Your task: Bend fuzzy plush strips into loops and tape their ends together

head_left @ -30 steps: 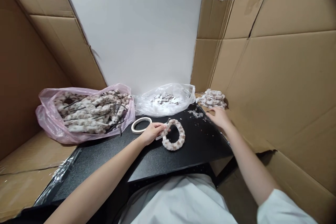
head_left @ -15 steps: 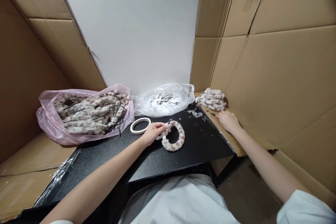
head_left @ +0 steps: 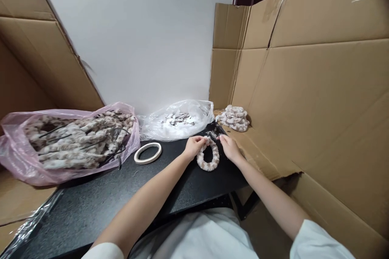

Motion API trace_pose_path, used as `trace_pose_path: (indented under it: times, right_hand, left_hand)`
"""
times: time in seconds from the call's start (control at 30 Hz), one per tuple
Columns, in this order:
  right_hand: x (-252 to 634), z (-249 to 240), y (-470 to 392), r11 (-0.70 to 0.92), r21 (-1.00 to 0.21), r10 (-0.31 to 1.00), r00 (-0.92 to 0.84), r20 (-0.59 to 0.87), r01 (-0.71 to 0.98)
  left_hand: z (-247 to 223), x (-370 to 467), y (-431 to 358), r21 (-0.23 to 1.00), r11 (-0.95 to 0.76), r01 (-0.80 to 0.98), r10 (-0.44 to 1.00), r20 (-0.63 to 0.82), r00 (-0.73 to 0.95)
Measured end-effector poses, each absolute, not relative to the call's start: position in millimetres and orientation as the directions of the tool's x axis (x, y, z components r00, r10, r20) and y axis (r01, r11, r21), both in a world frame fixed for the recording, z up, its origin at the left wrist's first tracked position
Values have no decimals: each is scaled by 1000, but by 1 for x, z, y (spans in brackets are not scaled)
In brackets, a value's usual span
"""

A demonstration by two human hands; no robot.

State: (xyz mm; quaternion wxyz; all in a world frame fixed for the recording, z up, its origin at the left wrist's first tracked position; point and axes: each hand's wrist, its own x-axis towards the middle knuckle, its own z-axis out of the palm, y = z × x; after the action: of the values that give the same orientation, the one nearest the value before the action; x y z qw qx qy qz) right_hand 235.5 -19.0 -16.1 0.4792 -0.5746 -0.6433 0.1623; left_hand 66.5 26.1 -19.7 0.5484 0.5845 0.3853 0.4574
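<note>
My left hand pinches the top of a fluffy white-and-brown ring, which hangs as a closed loop over the black table. Close to the ring's upper right is my right hand, its thumb and fingers closed together. Something small may be between those fingertips, but I cannot make it out. Loose grey-white fluff lies just behind the hands. To the left, a roll of whitish tape lies flat on the table.
A pink plastic bag at the left holds several fluffy strips with dark cords. Behind the table's middle, a clear bag contains white scraps. Several fluffy rings are stacked at the back right, beside the cardboard wall.
My right hand has come from the cardboard ledge beside a dark pointed tool to the ring. The left hand still holds the ring, now by its top. The view has turned right.
</note>
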Motion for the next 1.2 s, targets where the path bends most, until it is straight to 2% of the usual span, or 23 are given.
trace_pose_path:
  times: [0.57, 1.2]
  right_hand:
    - [226, -19, -29, 267, -681, 937, -18, 349, 682]
    - [222, -17, -28, 248, -654, 937, -7, 349, 715]
  left_hand:
    - [-18, 55, 14, 992, -97, -79, 916, 120, 382]
    - [-19, 55, 14, 987, -160, -31, 892, 158, 423]
